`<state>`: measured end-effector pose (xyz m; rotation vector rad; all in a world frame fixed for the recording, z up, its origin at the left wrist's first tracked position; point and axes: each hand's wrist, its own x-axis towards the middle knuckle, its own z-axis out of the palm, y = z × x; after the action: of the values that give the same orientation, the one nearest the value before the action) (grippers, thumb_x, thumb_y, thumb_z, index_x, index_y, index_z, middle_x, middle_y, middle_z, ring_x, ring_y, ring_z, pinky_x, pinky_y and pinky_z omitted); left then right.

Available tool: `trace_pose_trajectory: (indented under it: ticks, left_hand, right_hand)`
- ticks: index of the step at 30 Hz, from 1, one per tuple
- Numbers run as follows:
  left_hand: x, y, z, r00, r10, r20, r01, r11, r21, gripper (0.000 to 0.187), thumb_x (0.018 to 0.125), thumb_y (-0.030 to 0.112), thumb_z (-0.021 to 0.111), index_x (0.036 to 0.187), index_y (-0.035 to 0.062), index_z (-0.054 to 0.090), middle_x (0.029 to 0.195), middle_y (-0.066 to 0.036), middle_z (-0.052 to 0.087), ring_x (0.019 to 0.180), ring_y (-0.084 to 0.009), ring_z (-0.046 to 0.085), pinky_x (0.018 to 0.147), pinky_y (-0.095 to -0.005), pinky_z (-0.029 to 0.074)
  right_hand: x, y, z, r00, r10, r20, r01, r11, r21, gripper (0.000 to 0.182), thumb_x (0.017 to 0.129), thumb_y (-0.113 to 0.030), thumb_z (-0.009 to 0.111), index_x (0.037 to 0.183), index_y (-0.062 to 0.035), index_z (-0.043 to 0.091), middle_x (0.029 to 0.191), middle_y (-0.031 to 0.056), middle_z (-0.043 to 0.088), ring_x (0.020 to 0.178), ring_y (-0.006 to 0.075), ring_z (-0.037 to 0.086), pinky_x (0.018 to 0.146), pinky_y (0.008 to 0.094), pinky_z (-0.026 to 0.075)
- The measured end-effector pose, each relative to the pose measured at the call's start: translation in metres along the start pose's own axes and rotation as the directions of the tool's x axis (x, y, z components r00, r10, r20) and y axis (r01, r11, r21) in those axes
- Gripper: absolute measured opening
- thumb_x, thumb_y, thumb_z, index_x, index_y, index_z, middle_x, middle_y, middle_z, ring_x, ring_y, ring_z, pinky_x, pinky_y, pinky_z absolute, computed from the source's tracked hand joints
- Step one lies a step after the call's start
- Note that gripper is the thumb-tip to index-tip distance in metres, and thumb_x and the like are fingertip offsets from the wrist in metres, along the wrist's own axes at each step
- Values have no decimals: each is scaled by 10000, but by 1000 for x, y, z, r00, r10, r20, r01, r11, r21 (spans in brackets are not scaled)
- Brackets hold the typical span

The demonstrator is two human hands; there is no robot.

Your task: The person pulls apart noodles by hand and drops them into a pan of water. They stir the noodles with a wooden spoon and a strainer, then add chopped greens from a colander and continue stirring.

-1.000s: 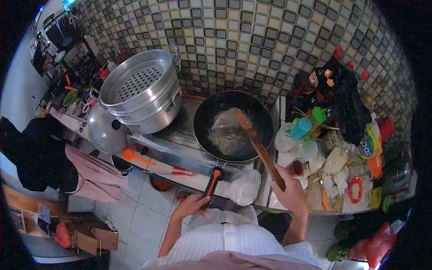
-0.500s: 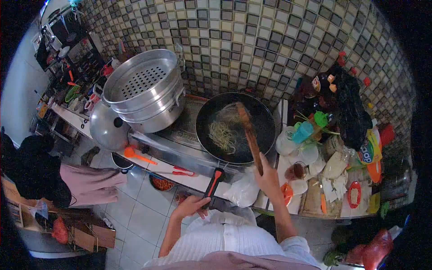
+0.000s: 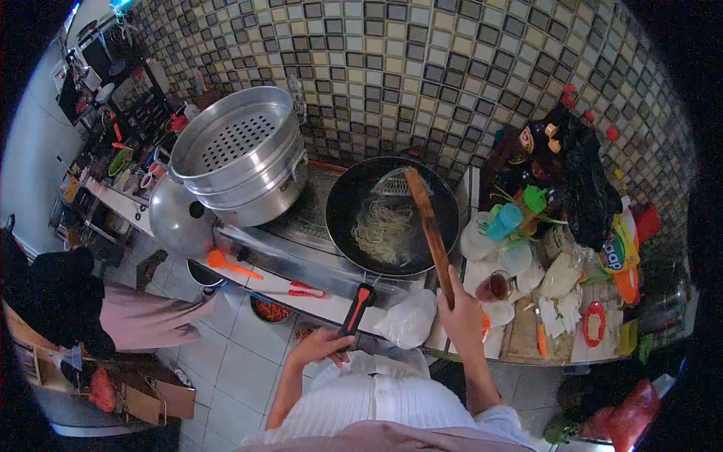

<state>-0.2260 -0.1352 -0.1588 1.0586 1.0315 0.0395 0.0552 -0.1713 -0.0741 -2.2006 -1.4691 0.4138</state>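
Black wok (image 3: 348, 188), its handle (image 3: 356, 310) black striped red — pale yellow noodles (image 3: 382, 232) inside it, brown spatula (image 3: 430, 220) over it; behind it, tiles (image 3: 361, 75) checked cream, grey and brown; right of it, a turquoise cup (image 3: 505, 220).

Mid-frame, noodles (image 3: 380, 232) lie in a wok (image 3: 340, 203), left hand (image 3: 322, 346) on its handle (image 3: 357, 306) below, right hand (image 3: 461, 315) gripping a spatula (image 3: 430, 228).

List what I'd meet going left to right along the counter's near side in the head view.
Orange plastic ladle → red tong handles → black-and-red pan handle → white translucent plastic bag → right hand → glass of dark liquid → slim orange handle → red oval dish.
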Motion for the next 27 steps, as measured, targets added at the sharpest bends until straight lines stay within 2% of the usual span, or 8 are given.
trace_pose_trajectory:
  ticks: [3,6,9,11,15,17,20,27]
  left_hand:
    - [-4,11,3,998,23,-55,-24,999,-23,371,815,360,575,892,-2,603,736,-50,607,622,-117,605,490,-206,479]
    - [-2,12,1,999,14,-48,-12,999,48,348,815,352,574,911,19,604,768,-48,616,627,-105,602,468,-190,462]
    - [0,6,-1,1000,-16,-8,16,998,64,351,817,348,571,971,33,582,801,-52,621,616,-94,594,424,-178,427]
    - [0,5,2,998,59,-35,-59,998,-10,358,821,328,568,1010,25,546,770,-51,617,594,-96,586,388,-166,379]
    - [-4,20,5,997,77,15,-77,996,-40,314,827,298,563,964,18,530,749,-53,607,588,-106,586,373,-173,363]
    - [0,20,5,994,93,58,-87,991,-101,316,836,276,559,994,15,476,731,-61,562,575,-148,577,508,-246,485]
    - [9,16,6,980,167,105,-135,957,-257,275,835,252,558,964,30,459,739,-57,547,605,-148,572,523,-266,495]
    - [3,11,9,992,85,90,-56,957,-284,256,838,271,553,921,41,475,704,-43,532,560,-123,532,508,-260,484]
  right_hand:
    - [27,8,24,993,-23,-116,30,998,55,508,782,-237,550,1258,-135,407,727,213,592,650,367,585,592,420,459]
    - [43,16,43,968,-142,-208,139,990,-30,489,793,-258,535,1255,-156,411,719,228,586,643,371,582,593,432,464]
    - [43,9,47,984,-157,-89,150,985,-83,528,787,-293,536,1277,-176,378,668,203,582,618,339,587,575,446,473]
    - [30,8,48,982,-188,-33,178,963,-201,545,786,-289,534,1291,-192,355,613,178,576,546,334,578,517,454,474]
    - [3,6,42,992,-118,52,128,964,-235,596,777,-252,537,1317,-172,299,648,188,575,588,340,581,538,457,463]
    - [-10,9,42,989,-147,23,148,962,-229,583,786,-269,521,1319,-185,302,599,177,571,514,327,574,473,452,467]
    - [-26,6,36,990,-127,53,136,959,-248,588,786,-267,520,1322,-172,297,610,179,573,532,324,579,484,452,467]
    - [-34,6,28,989,-63,133,89,975,-204,607,785,-266,515,1331,-175,265,653,185,579,588,336,587,531,453,471]
